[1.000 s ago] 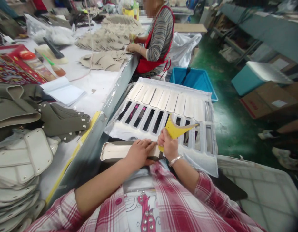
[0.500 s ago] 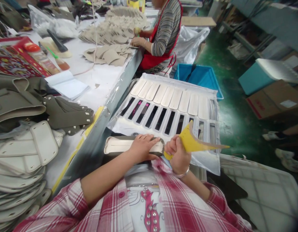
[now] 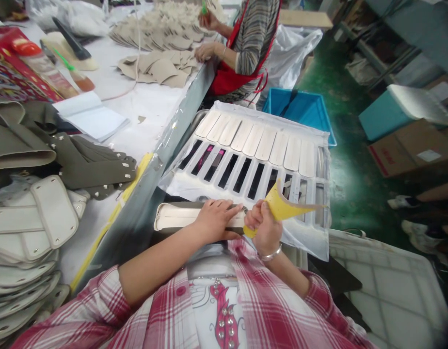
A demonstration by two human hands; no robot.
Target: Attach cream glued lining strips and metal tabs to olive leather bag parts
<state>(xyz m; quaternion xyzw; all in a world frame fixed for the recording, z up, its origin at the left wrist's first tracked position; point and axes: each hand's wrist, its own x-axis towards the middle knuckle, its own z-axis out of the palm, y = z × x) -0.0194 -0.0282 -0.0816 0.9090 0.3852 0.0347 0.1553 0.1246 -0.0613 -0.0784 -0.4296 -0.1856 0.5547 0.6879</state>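
Note:
A long box-shaped leather piece [image 3: 176,216], cream on top with dark olive sides, lies close in front of my body. My left hand [image 3: 217,220] rests across its right part, fingers over the top and thumb along the near side, holding it. In my right hand [image 3: 265,230] is a yellow flared tool [image 3: 287,206] with a curved-in edge, my fingers wrapped around its narrow end. That narrow end touches or nearly touches the piece's right end; the exact contact is hidden. Just beyond lies a white slotted rack [image 3: 200,180] with a row of cream strips [image 3: 255,138].
On the left table [image 3: 151,111] lie stacked cream straps [image 3: 27,271], olive leather parts [image 3: 93,165], a notepad [image 3: 91,114] and bottles. A co-worker in a striped sleeve [image 3: 251,53] works ahead. A blue bin [image 3: 300,109] stands beyond the rack; boxes [image 3: 409,145] stand right.
My right hand and the yellow tool have shifted slightly left, toward the leather piece. My left hand stays on it. The co-worker's far hand has risen with a green-tipped item. The view has shifted a little.

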